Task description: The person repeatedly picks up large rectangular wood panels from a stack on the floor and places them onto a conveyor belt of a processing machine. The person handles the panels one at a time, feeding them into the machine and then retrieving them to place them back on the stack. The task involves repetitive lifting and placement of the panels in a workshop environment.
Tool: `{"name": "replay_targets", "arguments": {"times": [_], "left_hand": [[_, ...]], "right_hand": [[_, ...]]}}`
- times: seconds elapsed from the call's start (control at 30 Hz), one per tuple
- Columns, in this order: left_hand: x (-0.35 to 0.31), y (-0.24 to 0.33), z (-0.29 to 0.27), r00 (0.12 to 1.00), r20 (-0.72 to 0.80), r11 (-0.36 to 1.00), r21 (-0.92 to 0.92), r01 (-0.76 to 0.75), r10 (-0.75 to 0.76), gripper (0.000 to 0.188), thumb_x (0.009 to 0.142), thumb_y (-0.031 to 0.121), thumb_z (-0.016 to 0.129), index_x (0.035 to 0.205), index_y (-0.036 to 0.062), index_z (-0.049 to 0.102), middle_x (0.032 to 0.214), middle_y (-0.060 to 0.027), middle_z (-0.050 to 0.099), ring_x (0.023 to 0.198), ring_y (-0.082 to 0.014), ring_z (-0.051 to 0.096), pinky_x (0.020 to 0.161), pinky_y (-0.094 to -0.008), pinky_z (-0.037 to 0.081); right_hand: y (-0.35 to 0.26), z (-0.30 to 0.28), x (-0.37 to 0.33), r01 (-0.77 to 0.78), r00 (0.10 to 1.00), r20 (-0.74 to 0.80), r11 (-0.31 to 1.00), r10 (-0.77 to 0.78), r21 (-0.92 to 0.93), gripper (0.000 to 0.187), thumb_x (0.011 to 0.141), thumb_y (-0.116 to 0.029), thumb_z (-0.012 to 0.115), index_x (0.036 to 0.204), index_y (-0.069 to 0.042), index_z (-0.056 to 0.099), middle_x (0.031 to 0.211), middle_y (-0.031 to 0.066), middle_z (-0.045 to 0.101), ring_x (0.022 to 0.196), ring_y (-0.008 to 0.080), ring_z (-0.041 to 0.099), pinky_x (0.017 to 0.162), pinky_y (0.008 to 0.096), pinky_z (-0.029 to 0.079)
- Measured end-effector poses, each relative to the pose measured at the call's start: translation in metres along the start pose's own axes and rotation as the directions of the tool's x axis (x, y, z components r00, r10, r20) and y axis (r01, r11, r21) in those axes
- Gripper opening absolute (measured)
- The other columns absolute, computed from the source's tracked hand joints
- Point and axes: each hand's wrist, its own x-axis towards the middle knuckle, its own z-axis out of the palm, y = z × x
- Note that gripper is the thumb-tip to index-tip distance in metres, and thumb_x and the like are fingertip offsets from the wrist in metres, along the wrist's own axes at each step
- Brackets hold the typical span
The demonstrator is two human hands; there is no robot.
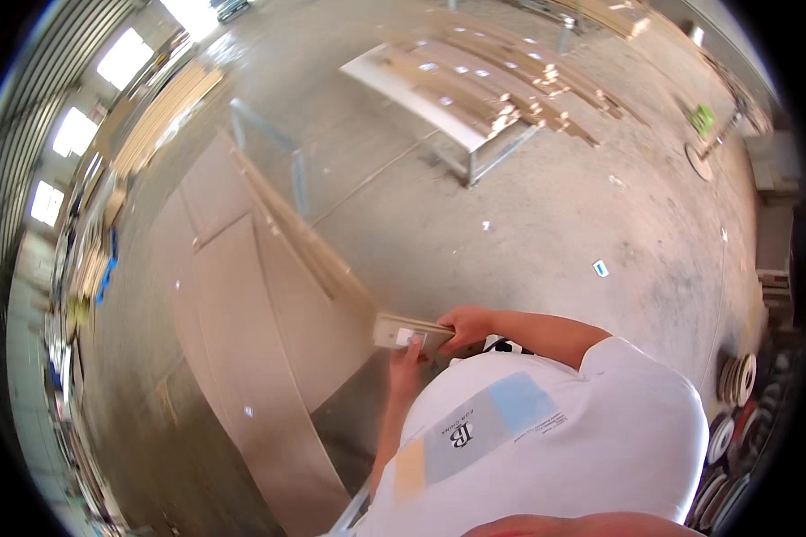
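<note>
In front of my white shirt is a narrow light-brown board (pixel 383 331) with a small white label (pixel 405 337) on its face. My right hand (pixel 464 328) grips the board's right part, its fingers wrapped over the edge. From below, my left hand (pixel 407 360) holds the board, a finger or thumb lying on the label; its other fingers are mostly hidden. Just left of the hands lie large flat brown panels (pixel 233 313), with narrow strips (pixel 304 242) along their far edge.
Metal frame legs (pixel 297 183) stand beyond the panels. A white-topped table (pixel 367 72) farther off carries several brown boards (pixel 457 85) with labels. Stacked planks (pixel 166 116) line the left wall. Round discs or rolls (pixel 736 380) sit at the right. Paper scraps (pixel 600 268) lie on the concrete floor.
</note>
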Motion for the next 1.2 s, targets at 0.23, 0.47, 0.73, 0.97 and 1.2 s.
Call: {"name": "replay_targets", "arguments": {"times": [0.23,0.47,0.73,0.97,1.2], "left_hand": [[0.098,0.02,0.151,0.991,0.054,0.987,0.111,0.112,-0.118,0.039,0.101,0.039,0.057,0.107,0.001,0.063,0.09,-0.0078,0.066,0.072,-0.0153,0.061,0.069,-0.0308,0.05],[0.217,0.004,0.255,0.911,0.391,0.963,0.269,0.027,-0.135,0.033,0.101,0.034,0.056,0.102,0.0019,0.062,0.084,-0.0079,0.065,0.072,-0.016,0.063,0.067,-0.0311,0.053],[0.385,-0.002,0.403,0.607,0.593,0.823,0.183,0.538,-0.529,0.03,0.098,0.028,0.062,0.114,0.0033,0.058,0.091,-0.0083,0.066,0.074,-0.0168,0.064,0.066,-0.0317,0.054],[0.505,0.02,0.471,0.639,0.655,0.895,0.427,0.129,-0.404,0.039,0.095,0.029,0.065,0.122,0.0019,0.055,0.106,-0.0102,0.065,0.082,-0.0165,0.063,0.075,-0.0324,0.053],[0.649,-0.1,0.384,0.85,0.463,0.684,0.707,-0.183,-0.251,0.024,0.091,0.025,0.067,0.101,0.0031,0.063,0.095,-0.0082,0.067,0.078,-0.0157,0.063,0.065,-0.0315,0.051]], "right_hand": [[0.05,-0.123,-0.081,-0.153,0.928,-0.367,0.961,0.06,-0.23,0.07,0.072,-0.053,0.078,0.126,-0.013,0.061,0.112,0.0106,0.069,0.1,0.0301,0.066,0.085,0.0403,0.052],[0.062,-0.221,-0.118,-0.412,0.754,-0.573,0.911,0.321,-0.032,0.071,0.073,-0.043,0.078,0.133,-0.012,0.054,0.12,0.0128,0.065,0.108,0.032,0.064,0.091,0.0413,0.053],[0.163,-0.352,-0.117,-0.541,0.548,-0.626,0.806,0.554,0.24,0.075,0.068,-0.034,0.083,0.133,-0.01,0.054,0.118,0.0154,0.067,0.109,0.0338,0.064,0.093,0.0416,0.052],[0.24,-0.468,-0.102,-0.501,0.267,-0.682,0.703,0.681,0.505,0.081,0.063,-0.028,0.086,0.134,-0.009,0.053,0.105,0.0154,0.07,0.084,0.0287,0.072,0.073,0.039,0.059],[0.331,-0.606,-0.086,-0.512,0.2,-0.755,0.723,0.625,0.463,0.079,0.065,-0.026,0.085,0.136,-0.012,0.053,0.09,0.0115,0.07,0.06,0.019,0.067,0.048,0.0349,0.053]]}}
